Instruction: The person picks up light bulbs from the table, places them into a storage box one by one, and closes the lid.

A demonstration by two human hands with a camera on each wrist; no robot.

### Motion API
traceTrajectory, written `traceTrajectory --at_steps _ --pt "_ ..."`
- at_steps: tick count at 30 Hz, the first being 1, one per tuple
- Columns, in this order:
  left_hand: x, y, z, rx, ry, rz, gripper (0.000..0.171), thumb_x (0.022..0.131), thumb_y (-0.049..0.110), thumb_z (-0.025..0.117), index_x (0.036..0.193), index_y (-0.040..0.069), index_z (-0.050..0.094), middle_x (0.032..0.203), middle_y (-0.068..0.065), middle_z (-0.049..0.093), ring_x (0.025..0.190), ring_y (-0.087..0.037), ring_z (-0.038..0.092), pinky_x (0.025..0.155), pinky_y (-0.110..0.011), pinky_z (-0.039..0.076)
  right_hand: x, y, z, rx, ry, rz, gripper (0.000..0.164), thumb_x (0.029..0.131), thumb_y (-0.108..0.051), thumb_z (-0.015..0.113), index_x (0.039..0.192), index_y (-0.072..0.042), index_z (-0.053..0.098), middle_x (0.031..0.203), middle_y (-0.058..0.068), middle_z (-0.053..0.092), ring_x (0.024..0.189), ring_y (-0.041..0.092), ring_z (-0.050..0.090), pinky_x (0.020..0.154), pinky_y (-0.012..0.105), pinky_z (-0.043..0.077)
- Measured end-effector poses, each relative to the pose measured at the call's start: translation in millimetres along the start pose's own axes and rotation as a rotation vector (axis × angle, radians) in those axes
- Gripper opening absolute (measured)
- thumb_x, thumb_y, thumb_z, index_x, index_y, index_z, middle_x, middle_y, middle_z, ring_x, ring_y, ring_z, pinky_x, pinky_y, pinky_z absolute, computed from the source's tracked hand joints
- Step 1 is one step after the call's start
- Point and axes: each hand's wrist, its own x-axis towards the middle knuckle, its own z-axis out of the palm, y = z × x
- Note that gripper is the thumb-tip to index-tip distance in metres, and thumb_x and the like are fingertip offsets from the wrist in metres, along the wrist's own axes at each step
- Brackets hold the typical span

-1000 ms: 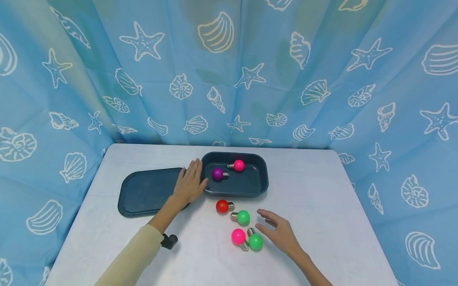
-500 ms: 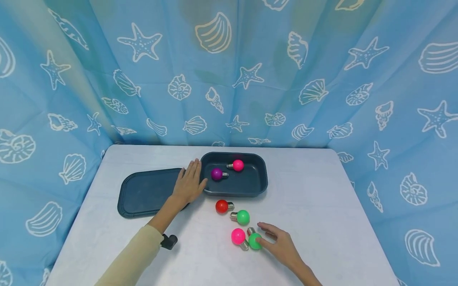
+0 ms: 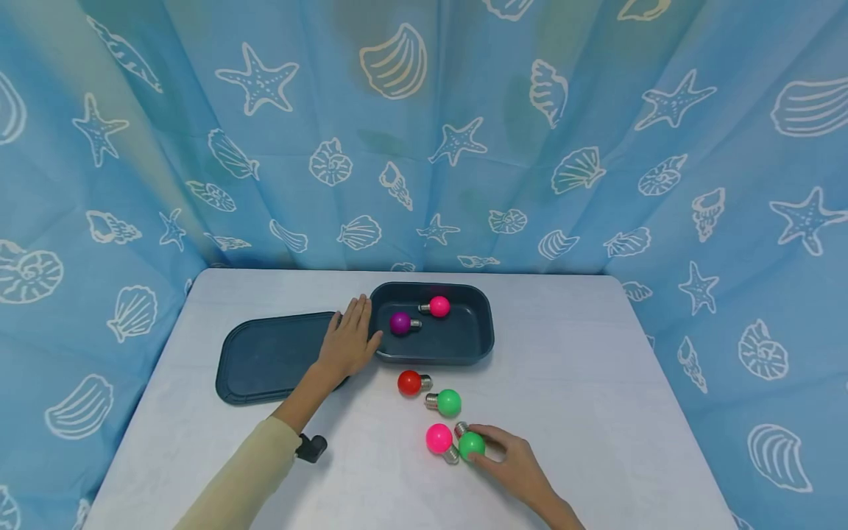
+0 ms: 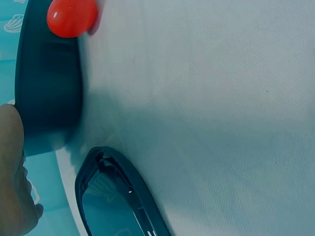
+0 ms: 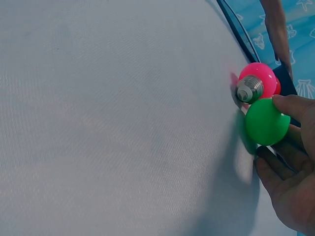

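One green bulb (image 3: 472, 444) is lying on the white table (image 3: 570, 361) beside a pink bulb (image 3: 439, 439), base pointing away from the person, long axis slanting a bit left. Right hand (image 3: 515, 465) is pinching it; left hand (image 3: 346, 347) is resting straight-fingered against the dark bin (image 3: 433, 356).

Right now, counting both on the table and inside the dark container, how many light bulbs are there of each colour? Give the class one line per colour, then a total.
Pink bulbs: 2
Green bulbs: 2
Red bulb: 1
Purple bulb: 1
Total: 6
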Motion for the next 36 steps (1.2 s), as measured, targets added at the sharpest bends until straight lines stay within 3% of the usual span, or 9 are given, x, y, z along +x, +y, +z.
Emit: traceTrajectory --at_steps 8,20,36 --pt "-0.5 -1.6 -1.3 -0.003 -0.006 -0.004 0.071 0.108 0.043 0.033 0.158 -0.003 0.010 0.165 -0.017 0.009 0.151 -0.032 0.010 0.119 -0.053 0.013 -0.4 1.7 0.0 0.019 -0.019 0.003 0.044 0.086 -0.032 0.079 0.125 -0.015 0.070 0.124 0.003 0.068 0.115 0.025 0.064 0.099 0.040 0.049" --pt "-0.1 -1.4 -1.5 -0.008 0.001 -0.008 0.072 0.108 0.043 0.034 0.158 -0.003 0.010 0.165 -0.017 0.011 0.151 -0.032 0.011 0.119 -0.053 0.013 2.3 -7.2 -21.3 0.055 0.079 0.020 0.044 0.083 -0.012 0.082 0.124 -0.014 0.070 0.125 0.004 0.068 0.114 0.025 0.065 0.096 0.032 0.050" --pt "0.2 -1.3 0.3 -0.011 0.008 -0.004 0.072 0.108 0.043 0.035 0.158 -0.003 0.011 0.165 -0.017 0.013 0.151 -0.033 0.011 0.118 -0.054 0.014 36.8 -29.9 -59.1 0.090 0.129 -0.221 0.048 0.085 -0.003 0.078 0.131 -0.001 0.064 0.131 0.014 0.063 0.121 0.031 0.060 0.097 0.033 0.049"
